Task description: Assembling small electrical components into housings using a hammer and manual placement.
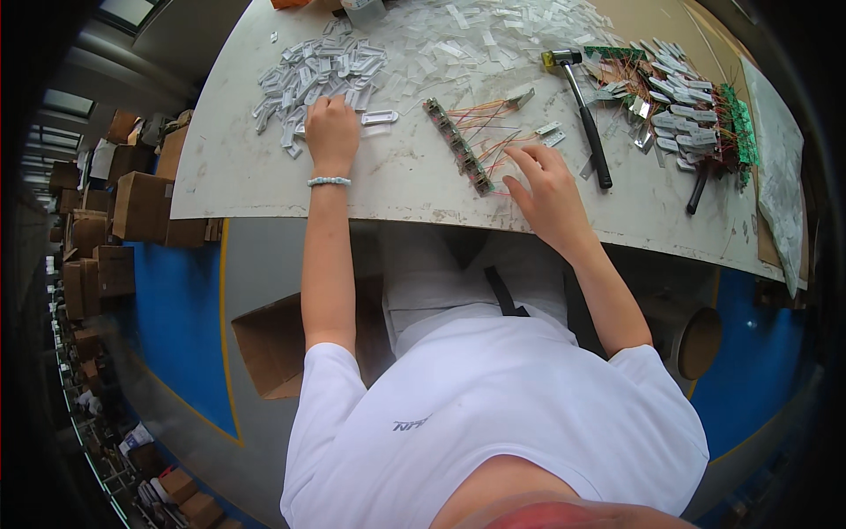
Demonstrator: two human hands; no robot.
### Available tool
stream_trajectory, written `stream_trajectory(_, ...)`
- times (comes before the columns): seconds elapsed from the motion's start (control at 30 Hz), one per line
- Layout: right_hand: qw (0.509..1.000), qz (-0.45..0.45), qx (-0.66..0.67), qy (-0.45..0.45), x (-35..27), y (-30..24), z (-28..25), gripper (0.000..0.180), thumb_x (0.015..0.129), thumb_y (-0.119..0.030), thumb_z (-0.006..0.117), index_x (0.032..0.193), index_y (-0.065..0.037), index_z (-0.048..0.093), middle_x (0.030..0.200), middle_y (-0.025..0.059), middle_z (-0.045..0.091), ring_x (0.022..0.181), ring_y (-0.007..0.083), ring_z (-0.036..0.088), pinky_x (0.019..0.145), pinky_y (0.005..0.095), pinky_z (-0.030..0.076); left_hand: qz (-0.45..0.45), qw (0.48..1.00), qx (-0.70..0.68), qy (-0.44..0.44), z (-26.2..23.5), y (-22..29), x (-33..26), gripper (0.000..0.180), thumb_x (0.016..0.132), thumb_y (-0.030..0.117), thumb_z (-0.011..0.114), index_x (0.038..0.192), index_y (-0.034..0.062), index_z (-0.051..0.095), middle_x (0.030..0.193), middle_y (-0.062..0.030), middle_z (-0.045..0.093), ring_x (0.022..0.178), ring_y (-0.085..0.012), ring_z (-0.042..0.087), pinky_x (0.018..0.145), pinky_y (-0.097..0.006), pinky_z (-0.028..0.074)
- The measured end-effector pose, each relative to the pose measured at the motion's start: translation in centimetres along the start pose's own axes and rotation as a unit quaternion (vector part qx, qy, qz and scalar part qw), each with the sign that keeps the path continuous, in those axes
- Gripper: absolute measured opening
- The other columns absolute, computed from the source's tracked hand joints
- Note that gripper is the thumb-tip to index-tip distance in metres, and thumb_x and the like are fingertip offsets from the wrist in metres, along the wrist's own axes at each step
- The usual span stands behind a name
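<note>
My left hand [332, 132] rests at the near edge of a pile of small white plastic casings [326, 66]. Its fingers curl down and away, hiding whatever they hold. A single casing [380, 116] lies just right of that hand. Over the table on the other side, my right hand [548, 189] is open, thumb and fingers apart. Thin orange and red wires [498, 145] run beside its fingertips. They join a green strip of small circuit boards [458, 145] to small white pieces [550, 133] above the hand.
A black-handled hammer [589, 123] lies right of my right hand. Beyond it is a heap of wired casings and green boards [692, 110]. Clear plastic pieces [476, 40] cover the back of the white table [397, 198]. An open cardboard box [273, 348] stands below the table.
</note>
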State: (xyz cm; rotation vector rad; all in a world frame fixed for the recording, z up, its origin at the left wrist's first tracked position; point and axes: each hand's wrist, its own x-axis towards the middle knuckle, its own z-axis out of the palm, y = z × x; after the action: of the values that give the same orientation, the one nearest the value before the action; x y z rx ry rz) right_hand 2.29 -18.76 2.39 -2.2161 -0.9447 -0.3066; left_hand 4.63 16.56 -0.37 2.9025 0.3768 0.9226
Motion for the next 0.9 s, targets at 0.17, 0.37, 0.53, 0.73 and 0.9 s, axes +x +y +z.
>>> stream_trajectory(0.17, 0.998, 0.046, 0.037, 0.011, -1.9, 0.2, 0.1, 0.033, 0.085, -0.007, 0.069, 0.116, 0.002, 0.063, 0.109, 0.0158, 0.061, 0.103, 0.0333, 0.058, 0.089, 0.0403, 0.048, -0.011, 0.999, 0.012, -0.043, 0.1, -0.1, -0.1, 0.015, 0.088, 0.013, 0.062, 0.094, 0.0025, 0.070, 0.098, -0.0141, 0.066, 0.102, -0.0338, 0.060, 0.087, -0.042, 0.050)
stream_trajectory(0.37, 0.994, 0.074, 0.062, 0.044, -3.3, 0.5, -0.5, 0.026, 0.086, -0.006, 0.069, 0.110, 0.002, 0.065, 0.107, 0.0164, 0.062, 0.100, 0.0333, 0.059, 0.085, 0.0398, 0.050, 0.009, 0.996, 0.091, -0.012, 0.0, -1.1, -0.5, 0.016, 0.090, 0.010, 0.060, 0.100, 0.0014, 0.069, 0.099, -0.0144, 0.067, 0.099, -0.0340, 0.060, 0.087, -0.043, 0.049)
stream_trajectory(0.53, 0.990, 0.084, 0.080, 0.076, -3.4, 1.3, -1.6, 0.019, 0.086, -0.004, 0.067, 0.104, 0.001, 0.067, 0.104, 0.0140, 0.063, 0.097, 0.0311, 0.061, 0.083, 0.0382, 0.050, 0.039, 0.994, 0.092, 0.040, -1.0, 1.9, -1.1, 0.010, 0.090, 0.006, 0.058, 0.097, 0.0016, 0.064, 0.099, -0.0137, 0.067, 0.097, -0.0330, 0.061, 0.086, -0.043, 0.049)
stream_trajectory(0.73, 0.990, 0.056, 0.110, 0.067, -3.6, 1.8, -1.3, 0.018, 0.085, -0.004, 0.067, 0.102, 0.001, 0.067, 0.103, 0.0134, 0.063, 0.096, 0.0299, 0.062, 0.081, 0.0379, 0.051, 0.049, 0.997, 0.034, -0.045, -1.0, 2.6, -2.1, 0.013, 0.089, 0.009, 0.065, 0.098, 0.0000, 0.062, 0.099, -0.0158, 0.067, 0.095, -0.0354, 0.061, 0.086, -0.043, 0.049)
stream_trajectory(0.9, 0.981, 0.112, 0.148, 0.055, -4.7, 2.2, -1.2, 0.018, 0.085, -0.003, 0.067, 0.102, 0.001, 0.067, 0.103, 0.0136, 0.064, 0.095, 0.0304, 0.062, 0.082, 0.0376, 0.051, 0.043, 0.999, -0.007, -0.025, -1.3, 2.5, -2.5, 0.018, 0.087, 0.007, 0.068, 0.102, -0.0013, 0.064, 0.098, -0.0173, 0.069, 0.098, -0.0357, 0.063, 0.084, -0.043, 0.051)
